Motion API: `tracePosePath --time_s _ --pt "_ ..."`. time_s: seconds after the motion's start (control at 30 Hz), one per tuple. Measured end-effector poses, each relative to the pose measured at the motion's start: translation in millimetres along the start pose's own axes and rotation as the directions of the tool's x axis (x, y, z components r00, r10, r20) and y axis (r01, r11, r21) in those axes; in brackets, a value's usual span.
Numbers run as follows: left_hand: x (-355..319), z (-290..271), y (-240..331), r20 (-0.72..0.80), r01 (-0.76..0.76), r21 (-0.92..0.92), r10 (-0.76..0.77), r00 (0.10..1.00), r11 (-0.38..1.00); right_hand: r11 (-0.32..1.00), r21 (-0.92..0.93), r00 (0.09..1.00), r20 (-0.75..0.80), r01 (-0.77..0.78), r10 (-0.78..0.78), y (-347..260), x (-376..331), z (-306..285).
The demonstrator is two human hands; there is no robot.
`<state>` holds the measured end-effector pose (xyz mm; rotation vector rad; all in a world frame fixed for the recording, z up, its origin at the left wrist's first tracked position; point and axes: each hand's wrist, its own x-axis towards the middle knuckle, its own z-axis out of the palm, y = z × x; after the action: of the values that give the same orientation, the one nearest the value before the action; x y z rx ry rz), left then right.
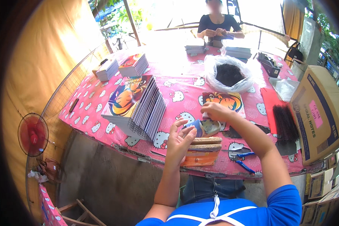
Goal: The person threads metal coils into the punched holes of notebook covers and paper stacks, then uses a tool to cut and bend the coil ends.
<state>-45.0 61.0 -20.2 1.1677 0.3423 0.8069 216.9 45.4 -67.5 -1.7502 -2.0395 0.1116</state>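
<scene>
My left hand (180, 142) is raised at the table's front edge, thumb and fingers apart. Right beside its fingertips lies a blue and green booklet with a bent, glossy cover (202, 128); whether they touch it I cannot tell. My right hand (216, 112) is closed at the booklet's far side, its fingertips hidden. Beyond it lies a notebook with a colourful cartoon cover (229, 101). Close to my left wrist is a wooden block (206, 141) above an orange-sided piece (202, 156). Blue-handled pliers (245, 165) rest below my right forearm.
A tall stack of spiral notebooks (139, 113) stands left, smaller stacks (133, 64) behind it. A plastic bag (211, 73) holds black material. Black spiral coils (285, 119) lie beside a cardboard box (320, 113). Across the pink table (173, 81) another person (218, 26) handles something small.
</scene>
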Motion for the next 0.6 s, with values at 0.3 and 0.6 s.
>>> tracePosePath --time_s 0.3,0.6 --pt "1 -2 -1 0.018 0.030 -0.081 -0.029 0.999 0.996 0.997 -0.019 0.996 0.042 -0.074 0.075 12 2 11" --pt "0 -1 -4 0.003 -0.012 -0.077 0.012 1.000 0.997 0.938 -0.347 0.996 -0.068 0.027 -0.054 14 -6 34"
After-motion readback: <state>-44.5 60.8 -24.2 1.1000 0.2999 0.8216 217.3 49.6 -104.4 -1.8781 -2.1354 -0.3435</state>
